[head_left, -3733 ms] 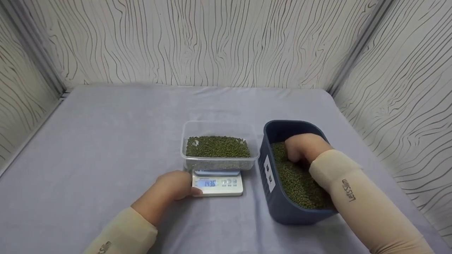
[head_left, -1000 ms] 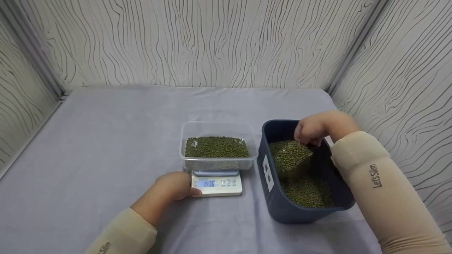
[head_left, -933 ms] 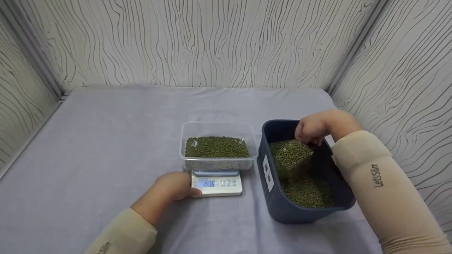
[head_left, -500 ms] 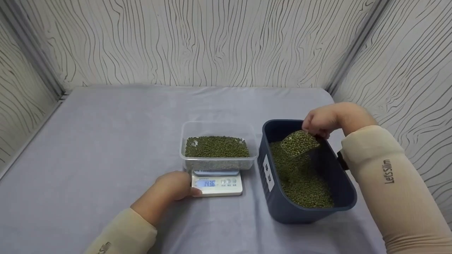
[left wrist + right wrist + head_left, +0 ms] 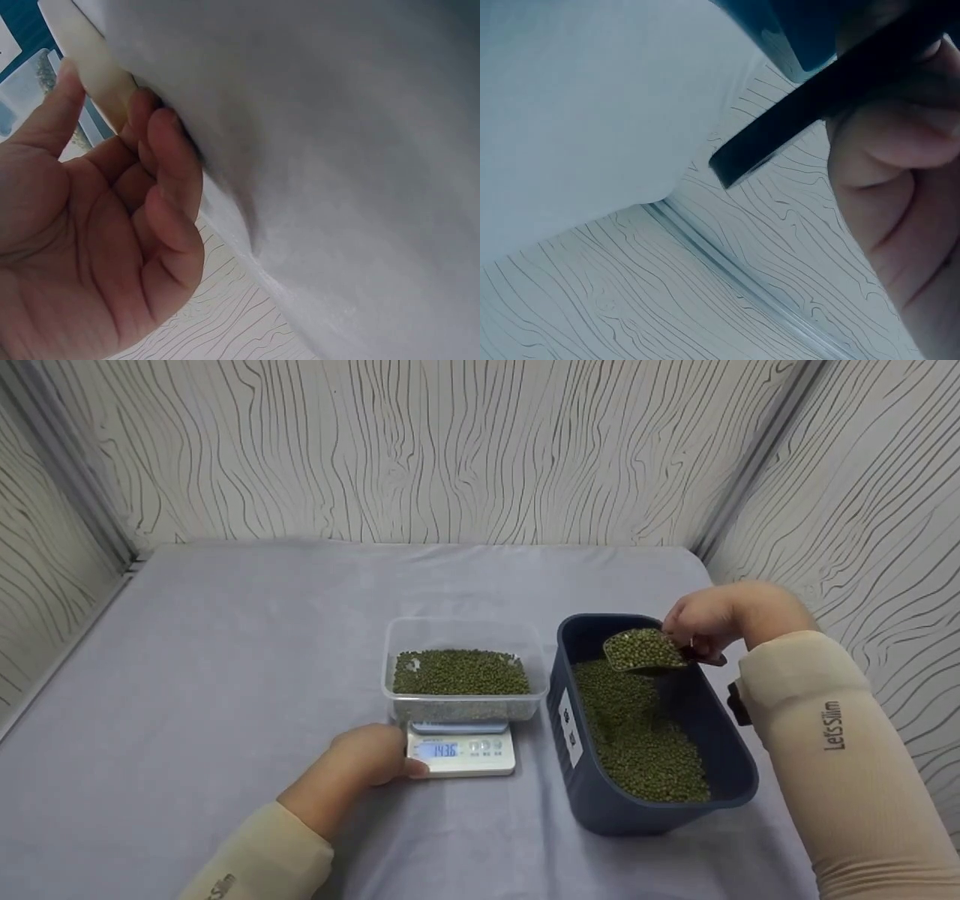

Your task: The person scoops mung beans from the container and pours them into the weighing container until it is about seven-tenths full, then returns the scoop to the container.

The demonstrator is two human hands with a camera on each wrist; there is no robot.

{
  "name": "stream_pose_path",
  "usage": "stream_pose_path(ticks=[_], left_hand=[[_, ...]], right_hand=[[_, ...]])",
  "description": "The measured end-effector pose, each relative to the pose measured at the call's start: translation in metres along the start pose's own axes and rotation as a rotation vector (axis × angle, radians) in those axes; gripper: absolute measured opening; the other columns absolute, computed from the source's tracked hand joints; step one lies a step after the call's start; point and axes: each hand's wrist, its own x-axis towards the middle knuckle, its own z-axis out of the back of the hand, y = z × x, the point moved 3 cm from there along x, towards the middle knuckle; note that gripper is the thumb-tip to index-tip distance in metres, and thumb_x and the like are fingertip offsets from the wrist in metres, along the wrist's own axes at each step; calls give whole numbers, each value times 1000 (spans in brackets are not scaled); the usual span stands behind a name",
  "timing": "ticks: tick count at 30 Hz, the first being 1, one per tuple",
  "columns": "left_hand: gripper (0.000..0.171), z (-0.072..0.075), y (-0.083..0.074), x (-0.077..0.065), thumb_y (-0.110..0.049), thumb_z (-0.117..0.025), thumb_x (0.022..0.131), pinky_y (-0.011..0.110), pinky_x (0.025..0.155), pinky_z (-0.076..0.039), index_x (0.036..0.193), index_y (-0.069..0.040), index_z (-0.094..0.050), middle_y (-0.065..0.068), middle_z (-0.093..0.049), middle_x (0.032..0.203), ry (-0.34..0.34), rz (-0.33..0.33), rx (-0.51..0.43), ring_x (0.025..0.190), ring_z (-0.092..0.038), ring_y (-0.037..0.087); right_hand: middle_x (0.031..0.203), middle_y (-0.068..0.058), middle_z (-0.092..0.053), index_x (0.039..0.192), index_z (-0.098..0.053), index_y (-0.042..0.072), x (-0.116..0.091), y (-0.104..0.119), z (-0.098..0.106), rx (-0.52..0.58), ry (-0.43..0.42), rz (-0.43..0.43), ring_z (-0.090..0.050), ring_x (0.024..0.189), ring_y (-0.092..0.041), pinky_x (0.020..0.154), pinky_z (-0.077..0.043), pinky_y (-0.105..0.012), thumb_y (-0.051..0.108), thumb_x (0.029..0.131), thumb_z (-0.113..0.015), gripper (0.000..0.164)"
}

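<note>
My right hand [image 5: 709, 622] grips the dark handle [image 5: 780, 127] of a scoop [image 5: 645, 651]. Heaped with green mung beans, the scoop is nearly level above the far right part of a dark blue bin [image 5: 622, 819]. More mung beans [image 5: 652, 757] lie inside that bin. My left hand [image 5: 367, 754] holds the left front corner of a white kitchen scale [image 5: 472, 765], thumb on its front edge. In the left wrist view the fingers curl against the scale's edge [image 5: 97, 67]. A clear plastic container [image 5: 465, 709], partly filled with mung beans, sits on the scale, whose display reads about 143.6.
A pale cloth [image 5: 247, 660] covers the table. Patterned panels [image 5: 420, 450] with grey metal posts stand behind and at both sides. The bin stands just right of the container and bears a white label [image 5: 570, 727].
My right hand was down in the bin's beans, then raised the filled scoop and shifted right, levelling it. The left hand, the scale and its reading have stayed the same.
</note>
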Motion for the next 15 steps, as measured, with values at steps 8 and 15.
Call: stream_pose_path(ticks=[8, 15], left_hand=[[42, 0, -1, -1, -47, -67, 76, 45, 72, -45, 75, -5, -63, 13, -64, 86, -12, -13, -2, 71, -54, 24], [42, 1, -2, -2, -46, -66, 77, 45, 72, -45, 74, -5, -63, 13, -65, 84, -21, -33, 20, 71, -54, 24]], right_hand=[[59, 1, -41, 59, -34, 15, 2, -5, -2, 10, -24, -68, -33, 50, -10, 50, -35, -24, -6, 75, -35, 26], [64, -3, -50, 61, -42, 14, 3, -8, -2, -4, -18, -68, -36, 50, -9, 49, -37, -24, -4, 76, -35, 25]])
